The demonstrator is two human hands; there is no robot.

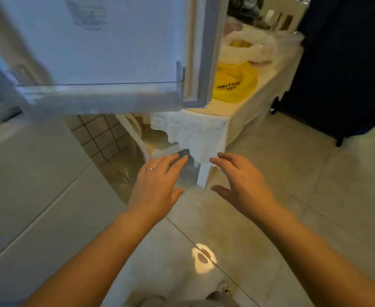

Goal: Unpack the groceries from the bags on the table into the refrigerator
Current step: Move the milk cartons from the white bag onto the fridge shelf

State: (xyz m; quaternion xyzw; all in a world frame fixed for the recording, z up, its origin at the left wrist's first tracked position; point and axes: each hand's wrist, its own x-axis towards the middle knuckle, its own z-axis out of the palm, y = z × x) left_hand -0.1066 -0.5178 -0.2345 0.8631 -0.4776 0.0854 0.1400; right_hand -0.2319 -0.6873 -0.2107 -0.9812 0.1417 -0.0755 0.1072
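Hands empty, both of them: left hand (pixel 157 180) and right hand (pixel 241 182) held out low over the tiled floor (pixel 292 196), palms down, fingers (pixel 177 161) loosely spread and gripping nothing. Refrigerator door (pixel 98 47) swung open at upper left, its clear door shelf (pixel 102 91) looking bare, though blur hides detail; fridge interior out of view. Groceries yet to be moved, by the look of it: yellow bag (pixel 235 85) slumped on the near end of the worktop (pixel 244 111), a translucent white bag (pixel 246 49) just behind it with something yellow showing inside, and a pinkish wrapped item (pixel 261 60) beside that, too blurred to name. White lace cloth (pixel 193 131) draped over the worktop's near edge, hanging just above and between the hands. Probably the gap between two carries, or the very start: door open, nothing in hand, bags well beyond the fingertips. Next move likely calls for stepping toward the worktop, past the open door's corner, reaching into the yellow bag as the nearest one, and closing the fingers around one item before turning back left to the fridge. Worth minding: thin plastic sagging around the contents, so an opening hand and a lifting hand may both be needed; contents of the yellow bag impossible to tell from here.
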